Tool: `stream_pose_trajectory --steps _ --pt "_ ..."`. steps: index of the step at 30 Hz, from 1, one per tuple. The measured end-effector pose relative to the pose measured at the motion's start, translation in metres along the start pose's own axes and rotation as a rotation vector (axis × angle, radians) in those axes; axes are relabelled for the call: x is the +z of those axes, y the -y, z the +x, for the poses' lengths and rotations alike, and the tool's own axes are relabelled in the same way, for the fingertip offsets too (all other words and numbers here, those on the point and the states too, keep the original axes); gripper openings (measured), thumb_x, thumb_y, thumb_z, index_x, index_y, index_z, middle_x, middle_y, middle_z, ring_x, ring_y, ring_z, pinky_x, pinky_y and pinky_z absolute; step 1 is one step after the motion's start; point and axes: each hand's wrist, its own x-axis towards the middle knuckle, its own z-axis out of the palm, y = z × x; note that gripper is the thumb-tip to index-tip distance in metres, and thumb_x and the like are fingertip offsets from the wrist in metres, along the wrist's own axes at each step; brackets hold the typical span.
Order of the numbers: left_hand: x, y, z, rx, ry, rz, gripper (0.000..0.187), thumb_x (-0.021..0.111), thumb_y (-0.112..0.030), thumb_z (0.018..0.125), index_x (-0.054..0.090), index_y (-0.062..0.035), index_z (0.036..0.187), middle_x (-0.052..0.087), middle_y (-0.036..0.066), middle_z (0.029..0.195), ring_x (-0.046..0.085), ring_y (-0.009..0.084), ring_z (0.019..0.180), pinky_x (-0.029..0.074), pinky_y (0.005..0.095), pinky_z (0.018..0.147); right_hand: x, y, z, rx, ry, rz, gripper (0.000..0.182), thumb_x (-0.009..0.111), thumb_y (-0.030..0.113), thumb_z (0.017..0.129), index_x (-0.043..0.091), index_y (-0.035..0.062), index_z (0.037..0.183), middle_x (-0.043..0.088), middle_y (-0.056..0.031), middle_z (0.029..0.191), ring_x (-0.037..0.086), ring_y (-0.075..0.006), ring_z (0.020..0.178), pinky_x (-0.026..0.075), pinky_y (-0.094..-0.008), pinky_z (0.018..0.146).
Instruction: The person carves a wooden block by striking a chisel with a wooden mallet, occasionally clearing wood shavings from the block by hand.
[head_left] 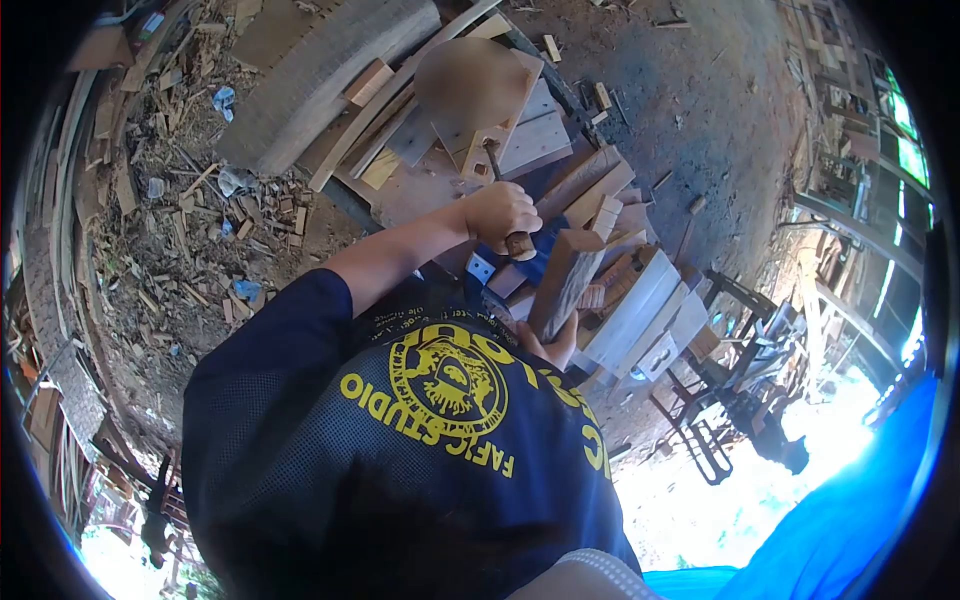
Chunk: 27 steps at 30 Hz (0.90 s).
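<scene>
My left hand (500,215) is closed in a fist around the handle of a chisel (519,245). The chisel's blade points away from me, its tip at a wooden piece (480,150) with cut holes on the bench. A round blurred patch hides part of the boards beyond it. Close to my body, my right hand (555,348) grips the lower end of a thick squared wooden block (568,285). The block stands tilted upward, its end face near the chisel handle and apart from it.
Several planks and offcuts (635,310) lie piled to the right of the block. A long wide board (320,90) lies at the upper left. Wood chips and scraps (230,230) litter the ground at left. A dark metal-framed chair (695,430) is at right.
</scene>
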Motion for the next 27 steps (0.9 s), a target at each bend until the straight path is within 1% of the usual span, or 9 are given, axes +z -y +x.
stream_pose_trajectory --steps 5,7,9,11,12,17,23,26,27 --pt "-0.011 -0.029 -0.006 0.058 0.044 -0.07 0.03 0.075 -0.03 0.067 0.05 -0.0137 0.067 0.051 0.003 0.064 0.057 0.0279 0.059 0.045 0.0388 0.055 -0.02 -0.02 -0.003 0.066 -0.057 -0.035 0.054 0.079 0.015 0.068 0.052 0.0003 0.112 0.063 -0.0103 0.092 0.056 -0.016 0.084 0.047 -0.0336 0.079" --pt "-0.015 -0.048 -0.011 -0.42 -0.202 -0.006 0.028 0.075 -0.025 0.073 0.05 -0.0136 0.068 0.051 0.002 0.062 0.058 0.0281 0.061 0.045 0.0395 0.052 -0.021 -0.027 -0.009 0.068 -0.104 -0.014 0.054 0.078 0.016 0.068 0.052 0.0003 0.112 0.063 -0.0116 0.093 0.057 -0.0167 0.085 0.047 -0.0336 0.079" --pt "-0.016 -0.033 -0.022 -0.55 -0.07 0.003 0.031 0.077 -0.026 0.075 0.052 -0.0108 0.084 0.057 0.007 0.077 0.063 0.0295 0.069 0.05 0.0399 0.054 -0.021 -0.029 -0.012 0.069 -0.159 -0.022 0.054 0.079 0.02 0.068 0.052 -0.0007 0.111 0.064 -0.0135 0.089 0.059 -0.018 0.082 0.048 -0.0337 0.077" --pt "-0.007 -0.01 -0.034 -0.95 -0.084 0.387 0.057 0.08 -0.036 0.074 0.045 -0.0064 0.108 0.057 0.017 0.098 0.066 0.0325 0.08 0.055 0.0394 0.06 -0.02 -0.037 -0.016 0.146 -0.12 -0.035 0.053 0.079 0.022 0.068 0.053 -0.0013 0.107 0.065 -0.0148 0.084 0.06 -0.019 0.078 0.049 -0.0345 0.073" --pt "-0.009 -0.001 -0.034 -1.097 0.172 0.442 0.088 0.079 -0.046 0.074 0.028 -0.001 0.131 0.05 0.025 0.114 0.066 0.0356 0.088 0.058 0.0399 0.068 -0.015 -0.036 -0.016 0.081 -0.156 -0.051 0.053 0.079 0.025 0.067 0.054 -0.0014 0.105 0.065 -0.0163 0.08 0.062 -0.0212 0.073 0.05 -0.0358 0.07" --pt "-0.004 0.011 -0.01 -1.178 0.349 0.523 0.107 0.076 -0.055 0.073 0.017 -0.0055 0.147 0.05 0.026 0.118 0.066 0.0366 0.092 0.058 0.043 0.071 -0.006 -0.037 -0.02 0.248 -0.108 -0.02 0.052 0.078 0.029 0.068 0.052 0.0003 0.103 0.064 -0.0216 0.083 0.066 -0.0325 0.077 0.05 -0.0378 0.072" --pt "-0.002 0.012 -0.016 -1.161 0.32 0.576 0.083 0.077 -0.042 0.075 0.034 -0.0255 0.144 0.055 0.029 0.114 0.065 0.0421 0.093 0.056 0.0465 0.075 -0.016 -0.044 -0.037 0.251 -0.142 -0.077 0.052 0.075 0.03 0.066 0.053 0.0025 0.104 0.065 -0.0238 0.086 0.065 -0.0425 0.085 0.049 -0.0425 0.074" --pt "-0.021 0.021 -0.032 -0.919 0.156 0.547 0.074 0.077 -0.035 0.077 0.041 -0.0224 0.141 0.06 0.02 0.104 0.067 0.0334 0.079 0.056 0.042 0.067 -0.024 -0.059 -0.044 0.27 -0.204 -0.012 0.055 0.075 0.03 0.064 0.053 0.0027 0.106 0.066 -0.0249 0.088 0.064 -0.0439 0.086 0.049 -0.0437 0.075" --pt "-0.039 0.015 -0.022 -1.151 0.141 0.189 0.076 0.077 -0.03 0.078 0.038 -0.0253 0.144 0.06 0.016 0.101 0.066 0.0274 0.071 0.055 0.0381 0.061 -0.026 -0.064 -0.047 0.279 -0.231 -0.01 0.055 0.075 0.03 0.064 0.054 0.0028 0.107 0.066 -0.0249 0.088 0.065 -0.0433 0.086 0.05 -0.0434 0.075"
